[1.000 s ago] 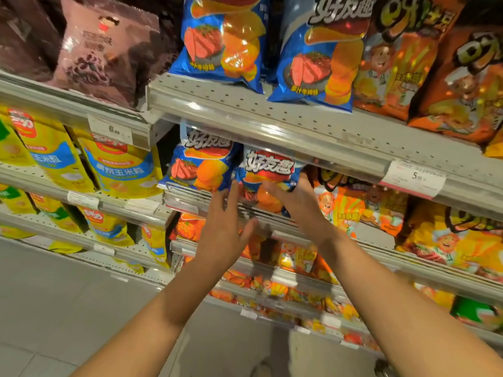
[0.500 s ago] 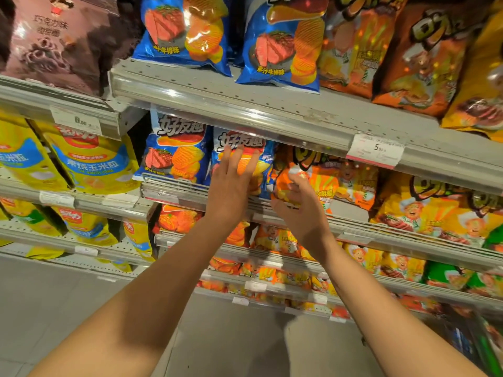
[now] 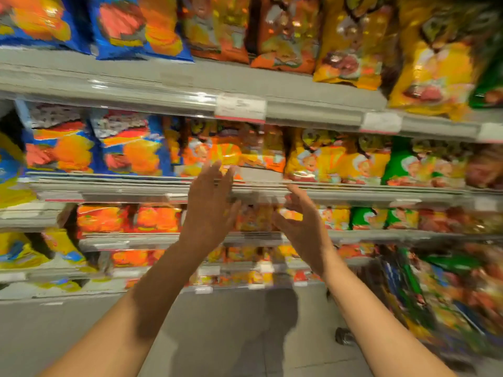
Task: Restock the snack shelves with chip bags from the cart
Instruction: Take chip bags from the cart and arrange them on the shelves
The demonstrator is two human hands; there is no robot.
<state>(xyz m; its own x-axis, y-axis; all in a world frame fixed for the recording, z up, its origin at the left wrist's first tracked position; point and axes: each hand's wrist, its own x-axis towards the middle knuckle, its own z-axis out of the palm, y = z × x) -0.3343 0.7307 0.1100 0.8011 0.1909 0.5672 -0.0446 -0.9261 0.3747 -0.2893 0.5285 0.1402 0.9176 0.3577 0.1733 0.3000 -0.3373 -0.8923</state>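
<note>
Both hands have let go of the shelf's glossy bags: left hand fingers straight and apart, right hand loosely curled, empty, before the grey metal shelf edge.

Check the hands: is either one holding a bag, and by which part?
Nothing is held. The left hand is open with straight fingers, the right hand loosely curled, both apart from the orange chip bags.

Motion blur smears every chip bag's print; the price tag above the left hand is unreadable, and the cart right of the right hand is cut off.
</note>
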